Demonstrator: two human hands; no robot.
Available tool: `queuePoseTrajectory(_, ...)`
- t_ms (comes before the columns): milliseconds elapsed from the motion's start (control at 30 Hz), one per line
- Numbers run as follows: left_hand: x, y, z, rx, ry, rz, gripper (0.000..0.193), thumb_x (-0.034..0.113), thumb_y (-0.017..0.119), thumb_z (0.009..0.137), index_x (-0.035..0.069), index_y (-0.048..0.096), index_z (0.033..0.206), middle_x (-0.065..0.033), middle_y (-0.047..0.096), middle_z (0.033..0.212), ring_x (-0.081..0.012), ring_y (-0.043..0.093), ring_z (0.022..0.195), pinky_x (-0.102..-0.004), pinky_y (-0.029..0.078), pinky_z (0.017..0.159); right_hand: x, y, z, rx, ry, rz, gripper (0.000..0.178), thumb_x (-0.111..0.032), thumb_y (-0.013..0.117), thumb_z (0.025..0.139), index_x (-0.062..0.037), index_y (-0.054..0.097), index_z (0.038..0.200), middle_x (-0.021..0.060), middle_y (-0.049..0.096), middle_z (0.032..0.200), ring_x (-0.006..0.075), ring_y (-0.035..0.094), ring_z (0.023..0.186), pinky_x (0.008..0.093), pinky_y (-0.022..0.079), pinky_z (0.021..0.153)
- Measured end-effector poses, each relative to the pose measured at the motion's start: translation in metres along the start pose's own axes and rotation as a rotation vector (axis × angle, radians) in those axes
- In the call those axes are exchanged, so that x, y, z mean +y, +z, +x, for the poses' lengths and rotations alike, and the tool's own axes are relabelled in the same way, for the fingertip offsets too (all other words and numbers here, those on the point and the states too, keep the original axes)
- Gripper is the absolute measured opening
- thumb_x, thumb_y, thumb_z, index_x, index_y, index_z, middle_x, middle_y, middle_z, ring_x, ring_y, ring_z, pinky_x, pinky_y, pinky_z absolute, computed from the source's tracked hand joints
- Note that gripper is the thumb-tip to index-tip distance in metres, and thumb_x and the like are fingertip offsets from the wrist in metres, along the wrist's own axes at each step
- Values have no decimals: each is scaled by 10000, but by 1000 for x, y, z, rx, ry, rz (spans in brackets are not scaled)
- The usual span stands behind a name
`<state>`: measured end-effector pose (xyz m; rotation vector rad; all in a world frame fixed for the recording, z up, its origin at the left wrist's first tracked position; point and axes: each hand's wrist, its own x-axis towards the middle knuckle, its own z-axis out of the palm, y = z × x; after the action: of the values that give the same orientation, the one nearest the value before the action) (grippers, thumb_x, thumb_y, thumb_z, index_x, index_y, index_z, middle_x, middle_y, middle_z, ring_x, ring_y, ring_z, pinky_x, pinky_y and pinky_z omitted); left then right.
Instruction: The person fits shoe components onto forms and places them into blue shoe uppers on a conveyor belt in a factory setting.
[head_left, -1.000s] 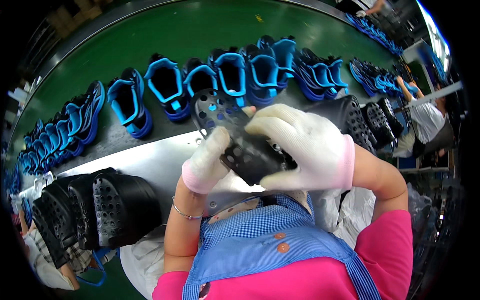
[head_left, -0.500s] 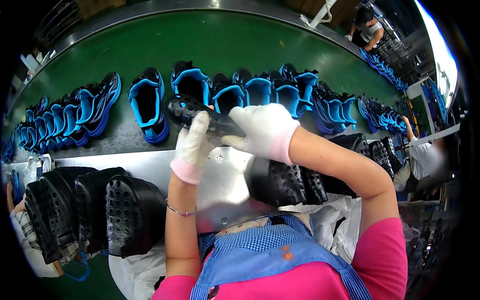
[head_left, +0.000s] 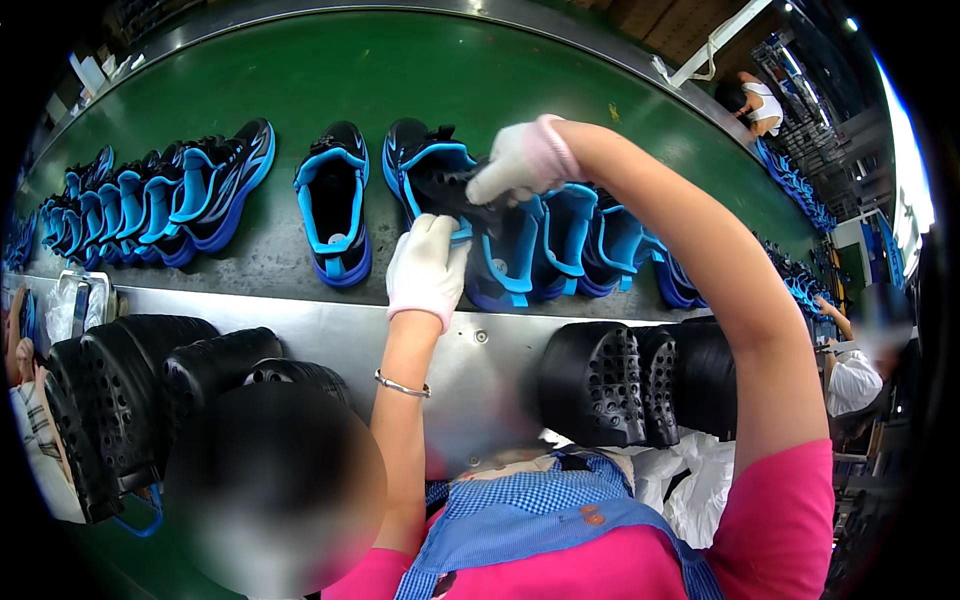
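Both my hands wear white gloves with pink cuffs, and they work at one black-and-blue sports shoe (head_left: pixel 404 142) on the green bench. My left hand (head_left: pixel 430 262) is closed on the blue heel collar of that shoe. Above it, my right hand (head_left: pixel 515 165) grips a black dimpled insole (head_left: pixel 438 186). The front of the insole lies in the shoe's opening, its rear end hidden or blurred near my right fingers. To the left stands a single shoe (head_left: pixel 333 205), apart from the others. More shoes (head_left: pixel 565 235) stand close together on the right, partly behind my right arm.
Stacks of black insoles lean on the near side, left (head_left: pixel 120 400) and right (head_left: pixel 600 385), along a metal ledge (head_left: pixel 500 350). A row of shoes (head_left: pixel 150 205) stands farther left. A blurred round shape (head_left: pixel 275 490) covers the lower left. Other people work at the right.
My hands were together on the insole above the ledge. Now the insole's front is in the shoe, my left hand has taken the shoe's heel, and my right hand has moved farther away.
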<state>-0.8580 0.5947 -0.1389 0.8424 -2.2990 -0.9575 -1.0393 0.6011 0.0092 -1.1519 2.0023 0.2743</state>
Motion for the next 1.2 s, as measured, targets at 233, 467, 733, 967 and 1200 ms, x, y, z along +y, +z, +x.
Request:
queuePoseTrajectory(233, 9, -14, 35, -461, -220, 208, 298, 310, 602, 874, 66, 682, 1026, -176, 668, 1060, -373, 627, 990, -416, 507, 836, -55, 46, 53, 314, 75, -347, 366, -348, 584, 839, -75, 738, 1029, 175, 703, 1062, 332, 683, 984, 406, 547, 832)
queuePoseTrajectory(467, 11, -11, 62, -699, -443, 253, 335, 326, 560, 849, 19, 688, 893, -135, 685, 733, -241, 669, 608, -328, 538, 618, -47, 61, 96, 303, 52, -245, 297, -283, 608, 853, -81, 728, 1034, 177, 697, 1065, 346, 675, 976, 427, 548, 837)
queuePoseTrajectory(733, 16, -10, 56, -671, -470, 267, 389, 343, 539, 861, 59, 716, 1059, -183, 693, 1088, -336, 665, 1020, -384, 521, 866, -48, 69, 101, 316, 46, -76, 303, -265, 590, 896, -71, 697, 1103, 208, 667, 1130, 376, 645, 1038, 431, 538, 883)
queuePoseTrajectory(967, 21, -7, 62, -698, -382, 318, 465, 447, 583, 850, 7, 711, 933, -158, 711, 743, -282, 701, 659, -354, 539, 629, -32, 75, 131, 440, -105, 84, 300, -211, 569, 862, -22, 677, 1069, 226, 673, 1062, 413, 650, 969, 456, 552, 817)
queuePoseTrajectory(1200, -9, 3, 46, -576, -395, 320, 355, 339, 530, 833, 48, 712, 923, -165, 711, 867, -337, 690, 818, -405, 523, 753, -9, 56, -30, 423, -336, 10, 590, -397, 598, 832, -60, 551, 1313, 200, 661, 1165, 365, 628, 1084, 423, 506, 921)
